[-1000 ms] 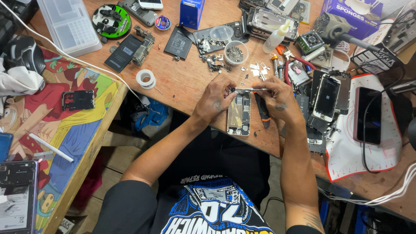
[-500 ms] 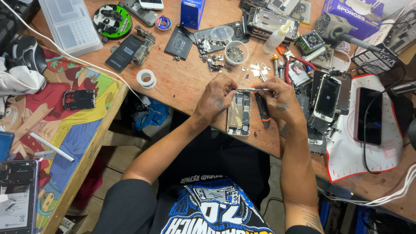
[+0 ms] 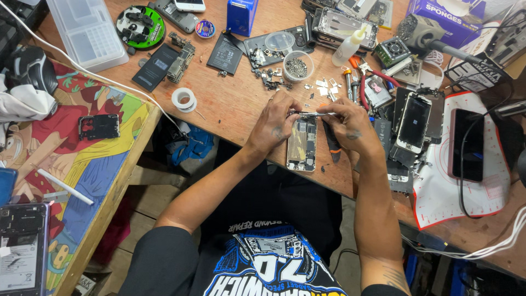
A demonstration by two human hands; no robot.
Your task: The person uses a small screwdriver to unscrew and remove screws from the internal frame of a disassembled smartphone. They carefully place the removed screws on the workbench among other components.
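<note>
While the opened phone (image 3: 302, 144) is lying flat on the table (image 3: 235, 115) at frame centre, the left hand (image 3: 276, 121) is steadying its top edge and the right hand (image 3: 350, 125) is pinching tweezers (image 3: 311, 114) over it, keeping both close for fine work.

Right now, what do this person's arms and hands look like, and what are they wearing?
Both arms are bare from the elbow down, with no gloves, watch or bracelets to be seen. The left hand has a small dark tattoo on its back, and so does the right hand; more tattoo marks show low on the right forearm. The person wears a black shirt with a blue and white print.
</note>
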